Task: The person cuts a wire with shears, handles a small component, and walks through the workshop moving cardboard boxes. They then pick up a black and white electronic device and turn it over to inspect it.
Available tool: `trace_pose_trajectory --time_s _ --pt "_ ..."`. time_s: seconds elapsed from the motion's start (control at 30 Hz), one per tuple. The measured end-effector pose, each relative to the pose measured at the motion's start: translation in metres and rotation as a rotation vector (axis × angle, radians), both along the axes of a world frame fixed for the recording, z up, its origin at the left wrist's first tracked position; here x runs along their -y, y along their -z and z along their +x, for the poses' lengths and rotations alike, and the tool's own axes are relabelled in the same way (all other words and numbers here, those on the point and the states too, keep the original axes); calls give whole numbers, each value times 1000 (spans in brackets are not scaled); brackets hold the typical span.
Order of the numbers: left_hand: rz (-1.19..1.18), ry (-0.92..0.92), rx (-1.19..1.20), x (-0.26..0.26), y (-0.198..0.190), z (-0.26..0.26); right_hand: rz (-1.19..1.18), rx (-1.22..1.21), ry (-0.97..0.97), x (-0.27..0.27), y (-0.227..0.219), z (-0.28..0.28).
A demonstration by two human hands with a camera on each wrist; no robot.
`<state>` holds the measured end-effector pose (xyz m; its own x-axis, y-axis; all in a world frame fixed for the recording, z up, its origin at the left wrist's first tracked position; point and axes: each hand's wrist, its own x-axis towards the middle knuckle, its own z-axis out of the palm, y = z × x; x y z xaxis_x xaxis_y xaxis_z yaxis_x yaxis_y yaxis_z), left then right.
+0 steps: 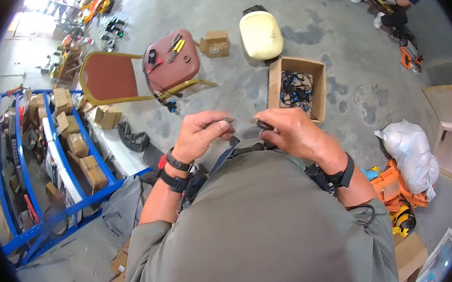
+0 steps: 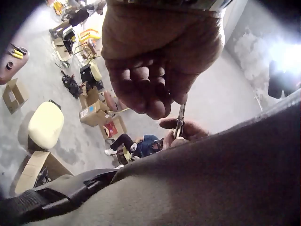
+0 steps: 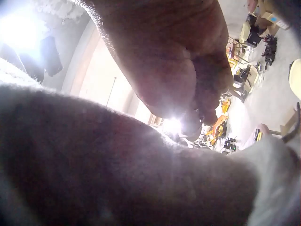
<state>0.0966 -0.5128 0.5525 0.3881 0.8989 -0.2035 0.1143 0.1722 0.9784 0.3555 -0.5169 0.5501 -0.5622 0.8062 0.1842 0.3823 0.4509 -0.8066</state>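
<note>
In front of the belly, my left hand (image 1: 198,136) and right hand (image 1: 299,134) face each other a short gap apart. The right hand grips a small dark metal tool (image 1: 263,125), partly hidden by the fingers. In the left wrist view this tool (image 2: 180,123) shows narrow metal parts meeting at a pivot, like small clippers or pliers, with its tip near the left thumb. The left thumb and index finger pinch together at a small greyish thin piece (image 1: 229,119); I cannot tell what it is. The other left fingers curl in.
Ahead stand an open carton (image 1: 274,86) of dark cables, a cream seat (image 1: 262,35) and a red chair (image 1: 110,77) with tools on its seat. Blue shelving (image 1: 89,200) with boxes fills the left. White bags (image 1: 410,152) lie right; another person (image 1: 395,16) is far right.
</note>
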Motion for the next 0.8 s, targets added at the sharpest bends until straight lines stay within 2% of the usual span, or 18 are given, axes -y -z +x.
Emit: trace_pose_trajectory --time_s 0.13,0.37,0.67,0.8 --pt "37 13 -14 1 2 -20 10 29 0 12 0 -13" --pt "-11 47 185 3 13 -61 -122 150 61 36 -12 -57" --pt "65 119 135 11 27 -113 -177 198 105 62 -20 -116" --pt "1 100 163 18 31 -127 -225 220 94 64 -19 -135"
